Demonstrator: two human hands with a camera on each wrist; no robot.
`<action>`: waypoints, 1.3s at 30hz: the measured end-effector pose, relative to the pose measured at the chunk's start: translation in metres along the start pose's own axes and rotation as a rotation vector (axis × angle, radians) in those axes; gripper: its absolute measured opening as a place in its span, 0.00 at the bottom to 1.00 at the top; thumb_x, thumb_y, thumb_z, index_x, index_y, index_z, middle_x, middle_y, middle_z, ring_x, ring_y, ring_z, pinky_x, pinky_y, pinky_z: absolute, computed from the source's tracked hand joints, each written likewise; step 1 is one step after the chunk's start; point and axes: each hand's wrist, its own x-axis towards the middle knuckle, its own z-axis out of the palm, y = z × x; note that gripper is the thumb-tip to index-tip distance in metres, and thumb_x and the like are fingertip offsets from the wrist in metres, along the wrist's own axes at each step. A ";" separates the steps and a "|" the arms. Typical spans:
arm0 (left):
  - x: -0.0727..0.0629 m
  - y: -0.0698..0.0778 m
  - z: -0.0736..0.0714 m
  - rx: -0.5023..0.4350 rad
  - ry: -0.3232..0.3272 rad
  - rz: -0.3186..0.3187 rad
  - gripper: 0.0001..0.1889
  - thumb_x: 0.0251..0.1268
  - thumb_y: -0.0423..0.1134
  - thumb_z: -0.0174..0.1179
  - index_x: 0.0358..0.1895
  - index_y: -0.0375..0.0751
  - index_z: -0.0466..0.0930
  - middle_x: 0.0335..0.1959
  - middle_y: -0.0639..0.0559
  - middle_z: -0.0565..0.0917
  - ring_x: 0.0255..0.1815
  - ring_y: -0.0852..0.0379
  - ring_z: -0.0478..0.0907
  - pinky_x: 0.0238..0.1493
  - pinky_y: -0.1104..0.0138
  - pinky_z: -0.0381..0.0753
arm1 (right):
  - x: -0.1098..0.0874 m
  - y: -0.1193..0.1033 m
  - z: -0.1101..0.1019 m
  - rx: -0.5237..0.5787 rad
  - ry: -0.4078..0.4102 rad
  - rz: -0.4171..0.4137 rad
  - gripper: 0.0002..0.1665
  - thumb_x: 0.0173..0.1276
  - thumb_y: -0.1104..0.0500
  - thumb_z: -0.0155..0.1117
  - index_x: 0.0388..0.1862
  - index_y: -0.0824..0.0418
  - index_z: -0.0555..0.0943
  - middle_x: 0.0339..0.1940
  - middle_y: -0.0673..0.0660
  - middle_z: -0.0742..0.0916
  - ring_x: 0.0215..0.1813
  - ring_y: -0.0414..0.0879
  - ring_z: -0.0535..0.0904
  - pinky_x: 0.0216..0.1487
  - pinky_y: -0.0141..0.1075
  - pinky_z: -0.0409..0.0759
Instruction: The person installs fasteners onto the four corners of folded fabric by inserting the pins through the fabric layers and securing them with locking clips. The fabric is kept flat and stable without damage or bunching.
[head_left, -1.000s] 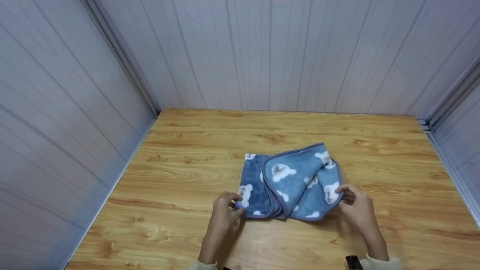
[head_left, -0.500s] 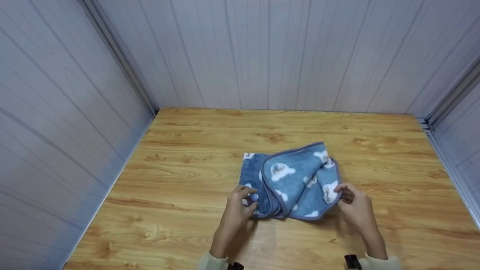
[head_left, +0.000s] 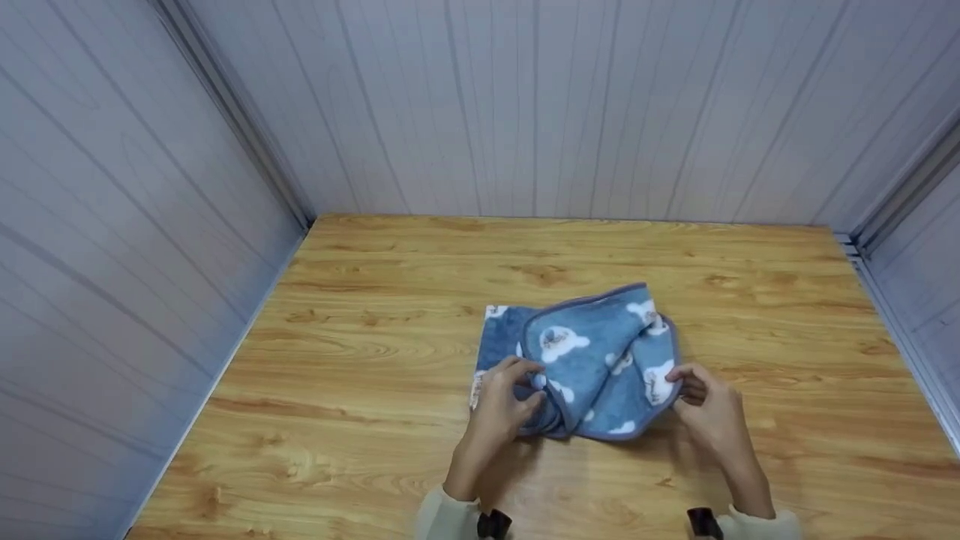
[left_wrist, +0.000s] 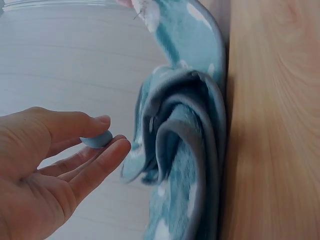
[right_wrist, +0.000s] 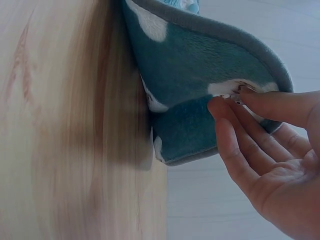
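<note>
A blue fleece blanket (head_left: 600, 352) with white bear prints and a grey-blue border lies loosely folded on the table. Between the thumb and fingers of my left hand (head_left: 495, 405) is a small, smooth, pale-blue rounded thing (left_wrist: 97, 140), partly covered by the fingertips. That hand is in front of the blanket's rolled folds (left_wrist: 180, 110), which form an opening facing it in the left wrist view. At the right end, my right hand (head_left: 711, 411) pinches the blanket's border by a white bear print and holds that corner raised off the wood.
The wood-grain table (head_left: 360, 375) reaches back to a pale panelled wall (head_left: 495, 112). Another panelled wall (head_left: 150, 187) runs along the left side, and a metal-framed one (head_left: 915, 247) stands at the right.
My left hand has moved right with the small blue thing, from the blanket's left edge to its middle folds. My right hand keeps its pinch on the corner, nearly still.
</note>
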 end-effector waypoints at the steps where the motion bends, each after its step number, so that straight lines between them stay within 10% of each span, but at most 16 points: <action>1: 0.001 0.001 0.002 -0.015 0.000 0.009 0.15 0.50 0.25 0.68 0.45 0.34 0.83 0.40 0.48 0.81 0.37 0.55 0.81 0.38 0.62 0.81 | 0.000 0.000 0.000 0.000 -0.001 0.001 0.16 0.48 0.80 0.57 0.34 0.67 0.80 0.34 0.63 0.86 0.36 0.36 0.80 0.37 0.27 0.78; 39: 0.036 0.030 0.059 -0.164 -0.185 0.000 0.16 0.54 0.22 0.63 0.46 0.39 0.81 0.43 0.49 0.81 0.39 0.59 0.81 0.39 0.74 0.79 | 0.008 -0.003 0.011 0.044 -0.036 -0.025 0.21 0.46 0.81 0.57 0.40 0.68 0.78 0.34 0.60 0.86 0.36 0.43 0.82 0.37 0.34 0.81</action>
